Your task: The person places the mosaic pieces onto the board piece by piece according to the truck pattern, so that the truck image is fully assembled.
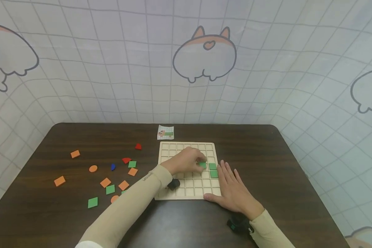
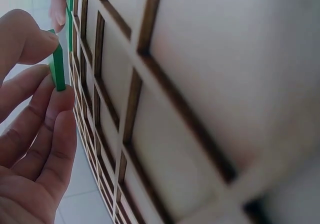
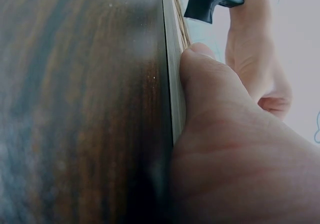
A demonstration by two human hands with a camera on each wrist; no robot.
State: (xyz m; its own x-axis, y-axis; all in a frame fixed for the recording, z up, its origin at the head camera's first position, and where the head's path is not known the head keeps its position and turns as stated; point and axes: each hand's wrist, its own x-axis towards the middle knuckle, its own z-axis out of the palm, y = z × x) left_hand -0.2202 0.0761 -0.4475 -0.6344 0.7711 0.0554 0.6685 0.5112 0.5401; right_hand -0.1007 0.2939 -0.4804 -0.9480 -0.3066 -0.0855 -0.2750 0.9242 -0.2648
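My left hand [image 1: 186, 161] reaches over the pale gridded board [image 1: 198, 192] and pinches a green square tile [image 2: 58, 66] by its edges between thumb and fingertips. The tile is held tilted close over the grid. Two more green squares, an upper tile [image 1: 212, 166] and a lower tile [image 1: 214, 174], lie in cells near the board's right edge. Against that edge rests my right hand [image 1: 232, 191], its fingers straight and its thumb at the near right corner. In the right wrist view the thumb [image 3: 210, 84] lies along the board's side.
Loose orange, green, red and blue pieces lie scattered left of the board, among them an orange square [image 1: 60, 181], a green square [image 1: 92, 202] and a blue half-round piece [image 1: 113, 166]. Behind the board lies a small printed pattern card [image 1: 165, 132]. The dark table [image 1: 260, 144] meets a curtain.
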